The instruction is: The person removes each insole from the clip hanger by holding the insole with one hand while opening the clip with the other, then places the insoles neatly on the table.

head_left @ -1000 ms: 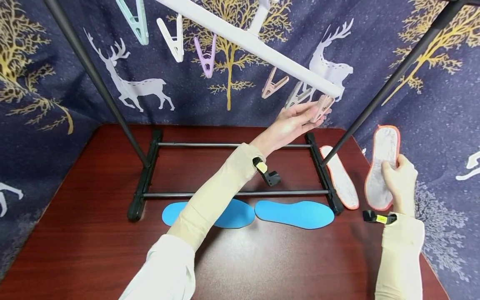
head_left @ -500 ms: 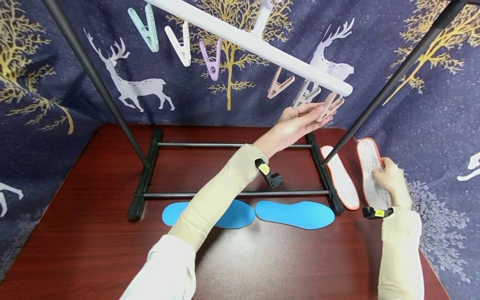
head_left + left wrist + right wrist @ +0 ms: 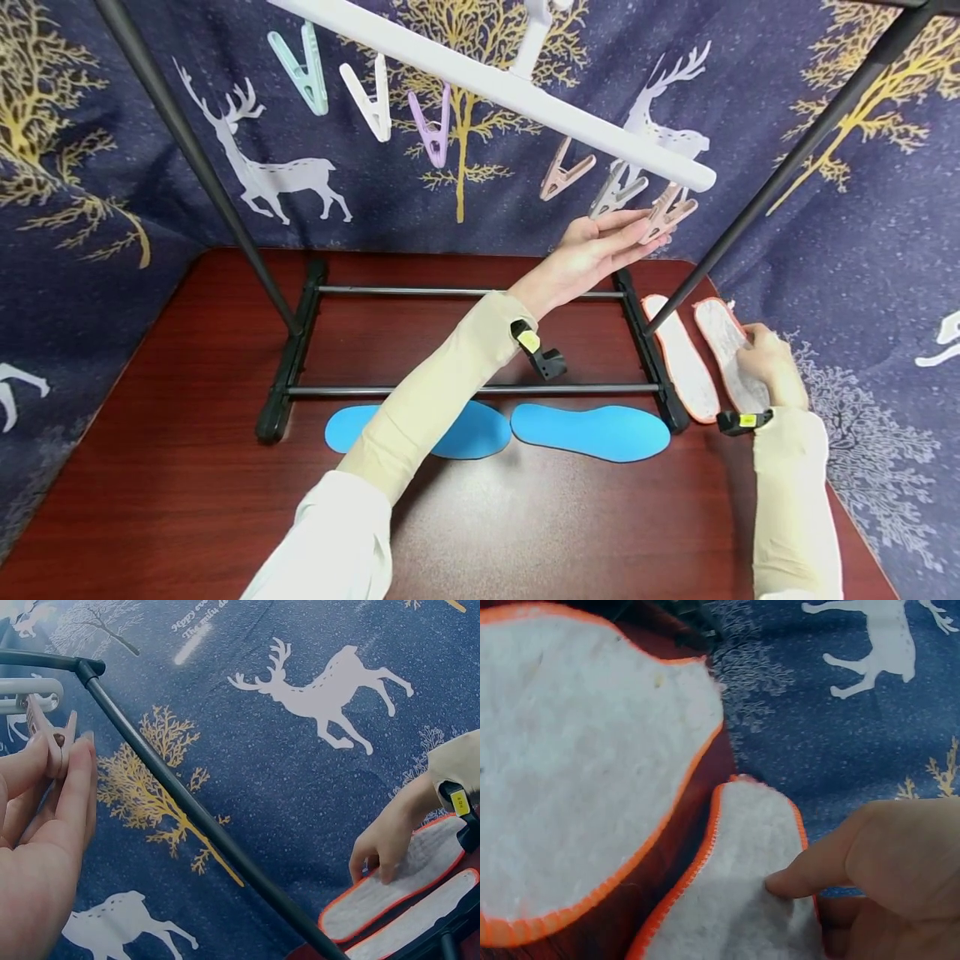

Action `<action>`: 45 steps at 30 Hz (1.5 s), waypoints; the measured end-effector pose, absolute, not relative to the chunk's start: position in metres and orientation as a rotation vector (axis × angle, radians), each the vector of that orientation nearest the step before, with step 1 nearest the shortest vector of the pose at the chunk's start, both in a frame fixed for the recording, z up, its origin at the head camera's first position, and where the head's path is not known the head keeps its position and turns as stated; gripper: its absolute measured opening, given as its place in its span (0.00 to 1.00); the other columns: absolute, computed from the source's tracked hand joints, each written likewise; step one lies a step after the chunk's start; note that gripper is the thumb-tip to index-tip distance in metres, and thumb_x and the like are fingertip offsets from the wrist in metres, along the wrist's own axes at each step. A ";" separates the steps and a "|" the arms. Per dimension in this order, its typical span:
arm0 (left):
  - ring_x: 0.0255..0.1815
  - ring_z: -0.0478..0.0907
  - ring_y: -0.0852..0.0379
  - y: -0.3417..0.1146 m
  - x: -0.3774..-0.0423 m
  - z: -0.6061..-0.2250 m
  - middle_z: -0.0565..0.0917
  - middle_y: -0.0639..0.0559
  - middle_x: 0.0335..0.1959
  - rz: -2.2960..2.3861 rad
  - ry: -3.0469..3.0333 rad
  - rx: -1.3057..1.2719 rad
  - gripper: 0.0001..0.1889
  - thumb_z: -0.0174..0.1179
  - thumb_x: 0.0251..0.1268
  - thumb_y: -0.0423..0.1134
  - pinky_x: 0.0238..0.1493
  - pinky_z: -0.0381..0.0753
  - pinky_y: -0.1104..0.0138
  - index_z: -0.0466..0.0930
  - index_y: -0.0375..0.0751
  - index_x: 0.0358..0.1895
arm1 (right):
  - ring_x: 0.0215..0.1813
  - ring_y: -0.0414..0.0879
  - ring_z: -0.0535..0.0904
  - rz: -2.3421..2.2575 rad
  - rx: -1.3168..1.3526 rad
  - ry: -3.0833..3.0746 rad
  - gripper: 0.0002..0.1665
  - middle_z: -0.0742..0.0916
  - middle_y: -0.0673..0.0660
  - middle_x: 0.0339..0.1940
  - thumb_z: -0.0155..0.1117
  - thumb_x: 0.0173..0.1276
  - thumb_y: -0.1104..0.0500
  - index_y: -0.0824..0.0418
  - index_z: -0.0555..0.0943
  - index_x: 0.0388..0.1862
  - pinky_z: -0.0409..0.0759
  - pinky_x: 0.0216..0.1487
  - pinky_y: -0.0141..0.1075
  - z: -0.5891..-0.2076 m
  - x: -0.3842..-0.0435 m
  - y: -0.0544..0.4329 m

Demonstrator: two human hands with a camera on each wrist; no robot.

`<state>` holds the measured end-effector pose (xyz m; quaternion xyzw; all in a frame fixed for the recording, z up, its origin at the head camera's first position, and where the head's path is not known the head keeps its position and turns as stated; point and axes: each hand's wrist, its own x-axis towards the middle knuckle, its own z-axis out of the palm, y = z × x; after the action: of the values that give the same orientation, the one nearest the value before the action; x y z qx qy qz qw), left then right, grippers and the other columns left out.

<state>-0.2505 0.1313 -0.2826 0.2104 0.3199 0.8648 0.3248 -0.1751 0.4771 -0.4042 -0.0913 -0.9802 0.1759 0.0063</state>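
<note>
My left hand [image 3: 588, 250] is raised at the right end of a white hanger bar [image 3: 495, 85]. It pinches the pink clothespin [image 3: 670, 215] hanging there; in the left wrist view thumb and fingers lie on either side of that clothespin [image 3: 58, 742]. At the table's right edge, my right hand [image 3: 772, 367] holds a white insole [image 3: 720, 329] with orange edging. The right wrist view has the thumb on top of this insole [image 3: 754, 847], the other fingers partly hidden at its side. A matching insole [image 3: 684, 362] lies just left of it on the table.
Two blue insoles [image 3: 592, 432] lie in front of the black rack base [image 3: 472, 388]; my left forearm covers part of one. A slanting black pole [image 3: 757, 204] stands between my hands. Several more clothespins [image 3: 430, 125] hang along the bar, before a patterned blue cloth.
My right hand has brought its insole down and left, close beside the other white one. The hanger bar and clothespins have shifted slightly right and down; my left hand stays on the pink clothespin.
</note>
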 end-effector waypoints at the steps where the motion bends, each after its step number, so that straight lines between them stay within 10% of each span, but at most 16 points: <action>1: 0.72 0.61 0.35 0.131 -0.250 -0.283 0.63 0.32 0.71 2.264 0.843 0.566 0.23 0.39 0.73 0.21 0.73 0.63 0.57 0.58 0.23 0.70 | 0.54 0.80 0.69 0.546 -0.288 -3.069 0.30 0.74 0.82 0.53 0.44 0.58 0.67 0.80 0.64 0.60 0.69 0.52 0.65 -0.406 -0.176 0.478; 32: 0.70 0.64 0.35 0.136 -0.247 -0.283 0.65 0.28 0.69 2.271 0.915 0.543 0.22 0.42 0.73 0.22 0.70 0.67 0.57 0.61 0.23 0.68 | 0.52 0.78 0.73 0.527 -0.572 -2.796 0.25 0.79 0.80 0.49 0.44 0.61 0.64 0.78 0.74 0.53 0.71 0.50 0.63 -0.424 -0.189 0.469; 40: 0.69 0.65 0.34 0.137 -0.247 -0.283 0.66 0.27 0.67 2.275 0.957 0.557 0.22 0.43 0.73 0.22 0.70 0.68 0.58 0.63 0.23 0.68 | 0.25 0.25 0.73 0.829 -0.504 -1.683 0.14 0.77 0.34 0.22 0.48 0.69 0.65 0.52 0.81 0.34 0.67 0.31 0.21 -0.383 -0.191 0.410; 45: 0.69 0.65 0.34 0.138 -0.246 -0.282 0.64 0.25 0.68 2.285 0.932 0.555 0.21 0.42 0.73 0.21 0.69 0.70 0.59 0.62 0.20 0.67 | 0.26 0.27 0.78 0.920 -0.156 -1.512 0.14 0.79 0.34 0.23 0.49 0.68 0.68 0.58 0.82 0.32 0.73 0.31 0.20 -0.347 -0.191 0.365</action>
<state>-0.2463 0.1382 -0.2822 0.2092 0.3515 0.8614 0.3011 -0.1905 0.3655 -0.3466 -0.0681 -0.6605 0.4020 0.6306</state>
